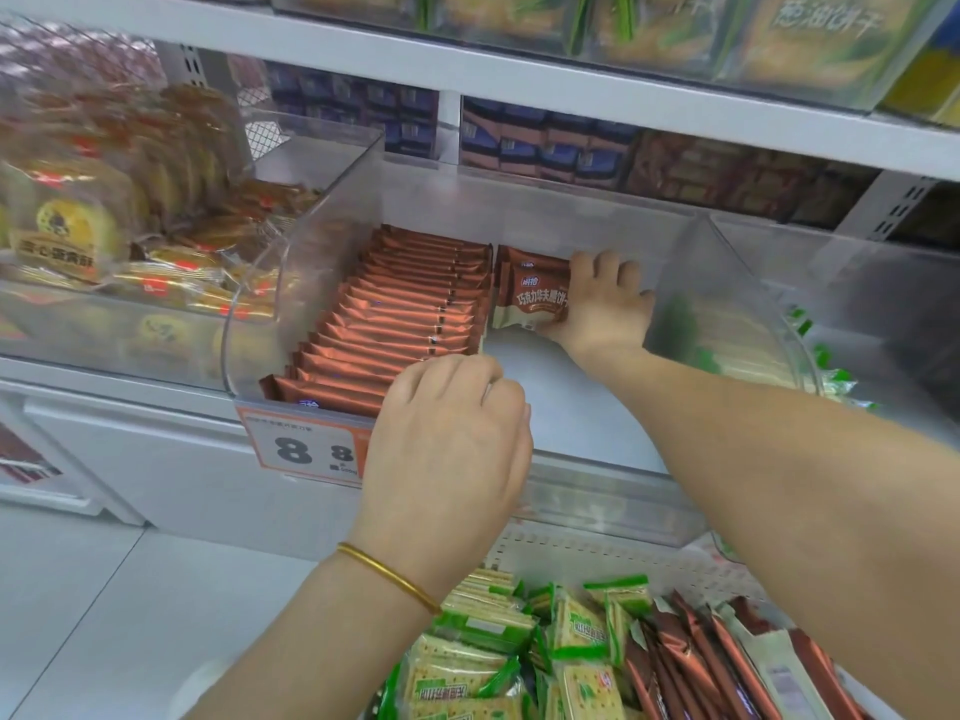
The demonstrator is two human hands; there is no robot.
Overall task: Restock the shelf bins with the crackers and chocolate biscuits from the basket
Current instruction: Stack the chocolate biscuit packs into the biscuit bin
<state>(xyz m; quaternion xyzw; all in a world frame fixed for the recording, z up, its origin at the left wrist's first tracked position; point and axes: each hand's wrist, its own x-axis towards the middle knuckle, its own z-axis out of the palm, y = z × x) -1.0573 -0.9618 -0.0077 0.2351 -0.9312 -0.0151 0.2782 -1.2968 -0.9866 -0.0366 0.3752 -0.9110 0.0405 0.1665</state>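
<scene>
Biscuits [532, 296], a few brown packs standing on edge, sit at the back of the middle bin [597, 491], in its right half, in the centre of the frame. The right hand [605, 298] grips them from their right side, fingers curled over the top and thumb underneath.

Just left of them a full row [395, 314] of the same packs runs from the back of the bin to its front. The left hand [447, 439] is at the near end of that row with fingers bent downward. The fingertips are hidden, so I cannot tell whether it pinches a pack or only steadies the row.

Judging from this, the bin is a little over half done: one row is complete, the second barely begun, and the bare floor in front of the held packs is unfilled.

At the bottom of the frame lie green crackers [582, 636] and loose biscuits [691, 662], a fair pile left to shelve. The right bin [753, 283] shows pale green packs through its wall.
</scene>
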